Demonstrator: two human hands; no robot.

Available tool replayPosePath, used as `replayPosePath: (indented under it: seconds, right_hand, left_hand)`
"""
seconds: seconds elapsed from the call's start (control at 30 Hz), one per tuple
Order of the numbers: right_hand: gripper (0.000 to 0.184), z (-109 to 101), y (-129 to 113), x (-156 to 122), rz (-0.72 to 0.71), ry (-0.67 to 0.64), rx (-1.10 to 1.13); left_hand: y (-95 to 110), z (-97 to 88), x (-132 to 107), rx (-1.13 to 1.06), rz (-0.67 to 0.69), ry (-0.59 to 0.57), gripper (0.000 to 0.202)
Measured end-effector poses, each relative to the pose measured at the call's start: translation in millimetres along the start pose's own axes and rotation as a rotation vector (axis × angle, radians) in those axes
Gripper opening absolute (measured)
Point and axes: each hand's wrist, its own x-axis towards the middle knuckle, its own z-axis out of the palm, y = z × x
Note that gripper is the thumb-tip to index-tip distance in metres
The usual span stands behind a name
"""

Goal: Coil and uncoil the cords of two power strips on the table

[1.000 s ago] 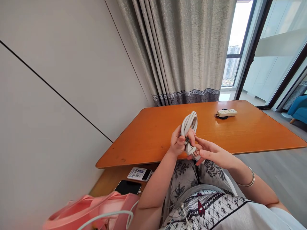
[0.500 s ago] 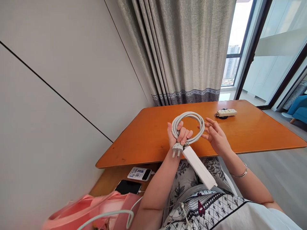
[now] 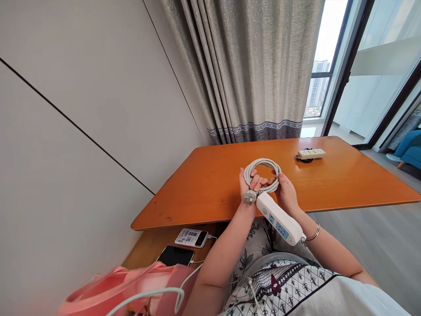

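A coiled white power cord (image 3: pixel 261 162) is held up above the near edge of the table, its loops forming a ring. My left hand (image 3: pixel 255 182) has its fingers wrapped round the left side of the coil. On the right side of the ring, my right hand (image 3: pixel 287 195) grips the loops between thumb and fingers. The cord's grey plug (image 3: pixel 250 197) sticks out by my left wrist. Below the coil hangs a white power strip (image 3: pixel 281 219) with blue sockets, tilted down to the right over my lap and facing up.
On the orange wooden table (image 3: pixel 204 184), a cream power strip (image 3: pixel 311 154) with a black cord lies toward the back right. A power bank (image 3: pixel 190 238), a black phone (image 3: pixel 176 255) and a pink bag (image 3: pixel 131 287) sit at lower left. A curtain (image 3: pixel 263 66) hangs behind.
My right hand has moved left and closed on the coil. The coil has shifted slightly right and down. The white power strip has turned, so its blue sockets now show.
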Motion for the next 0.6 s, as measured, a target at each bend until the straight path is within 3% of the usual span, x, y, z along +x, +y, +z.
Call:
replayPosePath:
  seconds: [0.13, 0.23, 0.3, 0.47, 0.6]
  right_hand:
    - [0.063, -22, 28, -6, -0.188, -0.036, -0.322]
    - [0.096, -34, 38, -16, -0.354, -0.193, -0.492]
    - [0.102, -35, 36, -24, -0.454, -0.276, -0.551]
    - [0.055, -30, 17, -33, -0.588, -0.241, -0.629]
    - [0.043, -36, -4, -25, -0.756, -0.325, -0.789]
  left_hand:
    - [4, 0.3, 4, -0.084, 0.060, 0.113, 0.056]
    - [4, 0.8, 7, -0.157, 0.100, 0.196, 0.057]
    - [3, 1.3, 8, -0.176, 0.110, 0.213, 0.056]
    - [4, 4.5, 7, -0.201, 0.064, 0.197, 0.057]
    - [9, 4.0, 4, -0.173, -0.064, 0.132, 0.058]
